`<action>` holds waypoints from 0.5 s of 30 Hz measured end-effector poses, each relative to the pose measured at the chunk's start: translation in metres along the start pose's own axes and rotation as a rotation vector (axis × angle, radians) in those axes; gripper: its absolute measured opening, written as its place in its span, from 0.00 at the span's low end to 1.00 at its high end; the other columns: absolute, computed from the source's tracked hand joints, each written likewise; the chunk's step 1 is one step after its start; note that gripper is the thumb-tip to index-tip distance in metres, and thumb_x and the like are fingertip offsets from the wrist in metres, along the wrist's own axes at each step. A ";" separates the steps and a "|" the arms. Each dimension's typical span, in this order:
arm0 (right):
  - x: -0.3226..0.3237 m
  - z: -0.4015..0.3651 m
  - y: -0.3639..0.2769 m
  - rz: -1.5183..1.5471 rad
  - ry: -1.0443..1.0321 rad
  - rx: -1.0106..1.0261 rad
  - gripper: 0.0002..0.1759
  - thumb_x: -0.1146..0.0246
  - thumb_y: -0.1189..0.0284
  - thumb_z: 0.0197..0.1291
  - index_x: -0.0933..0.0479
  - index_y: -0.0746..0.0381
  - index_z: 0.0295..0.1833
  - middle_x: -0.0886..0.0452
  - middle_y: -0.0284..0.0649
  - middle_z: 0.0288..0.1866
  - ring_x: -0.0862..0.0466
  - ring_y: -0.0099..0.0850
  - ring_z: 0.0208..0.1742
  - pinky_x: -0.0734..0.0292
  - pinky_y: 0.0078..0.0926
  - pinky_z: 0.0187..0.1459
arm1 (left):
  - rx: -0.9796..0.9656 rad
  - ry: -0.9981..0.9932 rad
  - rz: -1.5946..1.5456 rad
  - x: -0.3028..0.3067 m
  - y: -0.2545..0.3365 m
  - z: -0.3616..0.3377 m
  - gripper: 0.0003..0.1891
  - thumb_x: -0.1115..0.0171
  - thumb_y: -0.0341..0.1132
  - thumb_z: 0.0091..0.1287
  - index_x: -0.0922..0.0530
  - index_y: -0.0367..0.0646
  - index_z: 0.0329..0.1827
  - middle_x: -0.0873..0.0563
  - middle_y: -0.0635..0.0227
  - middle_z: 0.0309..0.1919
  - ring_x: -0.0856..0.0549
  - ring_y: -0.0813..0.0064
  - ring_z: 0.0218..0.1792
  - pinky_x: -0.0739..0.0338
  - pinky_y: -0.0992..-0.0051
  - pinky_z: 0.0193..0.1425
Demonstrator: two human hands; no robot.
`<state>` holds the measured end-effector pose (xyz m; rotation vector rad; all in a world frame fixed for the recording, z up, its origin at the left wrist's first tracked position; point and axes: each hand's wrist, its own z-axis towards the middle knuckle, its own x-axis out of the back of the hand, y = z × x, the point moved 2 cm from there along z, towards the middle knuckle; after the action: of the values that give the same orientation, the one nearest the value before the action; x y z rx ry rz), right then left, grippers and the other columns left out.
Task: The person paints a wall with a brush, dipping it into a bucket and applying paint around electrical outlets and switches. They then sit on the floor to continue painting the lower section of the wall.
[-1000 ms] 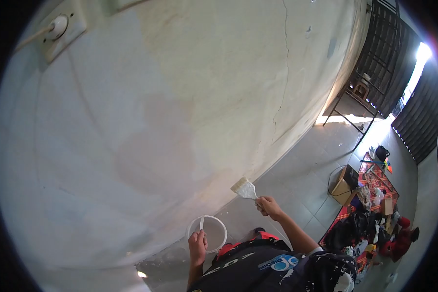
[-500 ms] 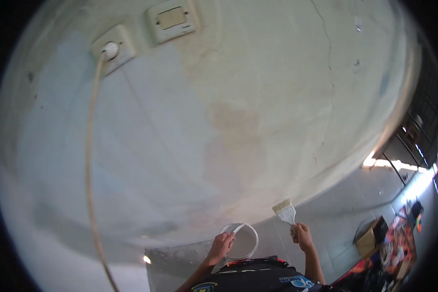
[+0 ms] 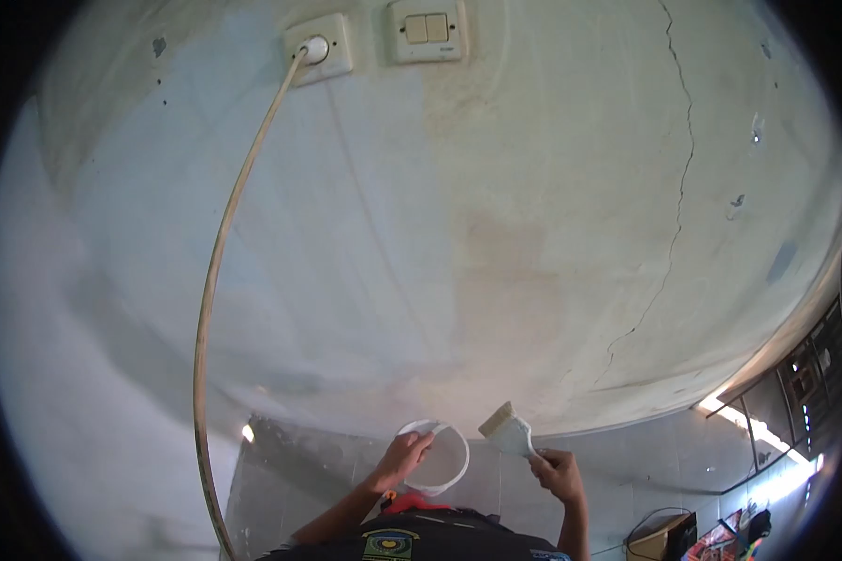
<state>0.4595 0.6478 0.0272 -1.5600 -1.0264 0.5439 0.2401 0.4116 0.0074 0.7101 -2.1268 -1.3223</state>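
Observation:
A white bucket [image 3: 456, 465] hangs in front of my body, with pale contents or a pale inside showing. My left hand [image 3: 405, 458] is closed at its near-left rim, where a white handle strip passes. To the right, my right hand [image 3: 558, 475] grips the handle of a wide paintbrush [image 3: 509, 432]. The brush's bristles point up and left toward the wall, and its ferrule looks whitish. Ahead, the wall [image 3: 365, 234] carries a light blue patch on the left and greenish-cream paint with a brownish stain on the right.
High on the wall are a socket with a plug [image 3: 315, 50] and a double switch [image 3: 428, 29]. From the plug a cable [image 3: 213, 280] hangs down the left side. A long crack [image 3: 685, 178] runs down the right. Grey floor tiles [image 3: 627, 467] and a box [image 3: 653, 542] lie below right.
My view has turned, so the wall fittings sit farther right. The brush has moved left, nearer the bucket, and tilts more to the left. Both hands keep their hold.

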 end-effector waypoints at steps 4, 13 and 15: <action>-0.008 0.003 -0.021 -0.364 -0.074 0.137 0.15 0.36 0.63 0.64 0.17 0.65 0.44 0.25 0.43 0.20 0.32 0.20 0.23 0.33 0.28 0.26 | -0.042 0.012 -0.110 -0.003 0.014 -0.015 0.17 0.46 0.46 0.73 0.23 0.40 0.35 0.27 0.77 0.21 0.30 0.87 0.20 0.37 0.82 0.22; -0.030 0.002 -0.065 -0.531 -0.327 0.414 0.16 0.32 0.69 0.57 0.17 0.60 0.51 0.23 0.49 0.26 0.23 0.42 0.26 0.27 0.38 0.32 | 0.046 0.039 -0.121 -0.004 0.036 -0.034 0.16 0.45 0.46 0.73 0.22 0.39 0.41 0.23 0.72 0.26 0.33 0.88 0.20 0.41 0.83 0.21; -0.038 0.004 -0.064 -0.612 -0.372 0.576 0.15 0.34 0.69 0.57 0.16 0.59 0.50 0.21 0.46 0.27 0.19 0.44 0.30 0.25 0.40 0.33 | 0.043 0.033 -0.124 -0.011 0.042 -0.039 0.16 0.46 0.46 0.74 0.22 0.39 0.41 0.24 0.73 0.26 0.34 0.88 0.19 0.42 0.83 0.21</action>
<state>0.4169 0.6171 0.0801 -0.6005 -1.4002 0.6312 0.2675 0.4103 0.0581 0.8884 -2.1206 -1.3223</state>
